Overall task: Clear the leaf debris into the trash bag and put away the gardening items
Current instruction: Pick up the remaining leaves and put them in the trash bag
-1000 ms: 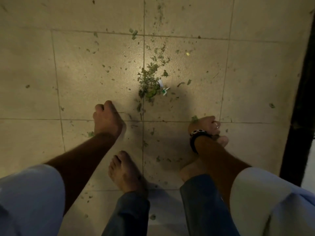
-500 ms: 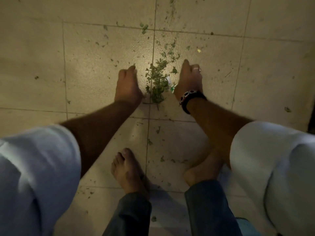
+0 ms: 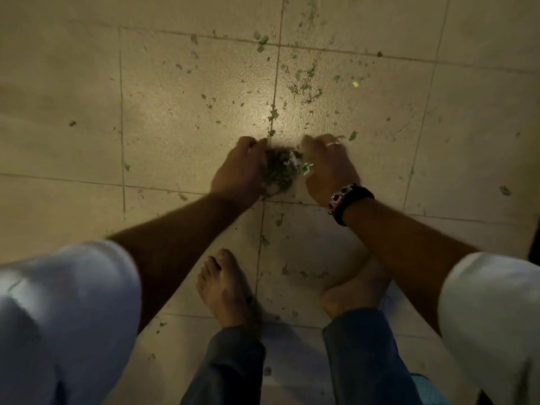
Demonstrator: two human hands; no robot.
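Beige tiled floor [image 3: 175, 112], dim room, one bright patch of light near the middle. Leaf pile [image 3: 279, 171] sits on the floor right at a tile joint, now squeezed into a tight clump with a few white and green scraps mixed in.

Change: half a second ago both hands lay flat on the floor either side of a longer, looser strip of leaves; a second ago they were well back near the feet. Now left hand [image 3: 239, 171] and right hand [image 3: 328, 168] have closed in from both sides, fingers curled, cupping and touching the clump between them. Strip has been swept together into one heap. Whether the clump has left the floor yet, cannot tell; frame is blurred there.

Meaning for task: judged as the scoop step, gathering done for this heap, lift and carry to the trash bag comes next. Trash bag not in view, gardening items not in view.

Plenty left: loose leaf bits [image 3: 301, 80] scattered above the hands, more near the bare feet [image 3: 225, 290]. Small crumbly stuff, likely to spill from the sides of the cupped hands on lifting. Dark wristband [image 3: 349, 200] on right wrist, ring on right hand, white sleeves at frame bottom.
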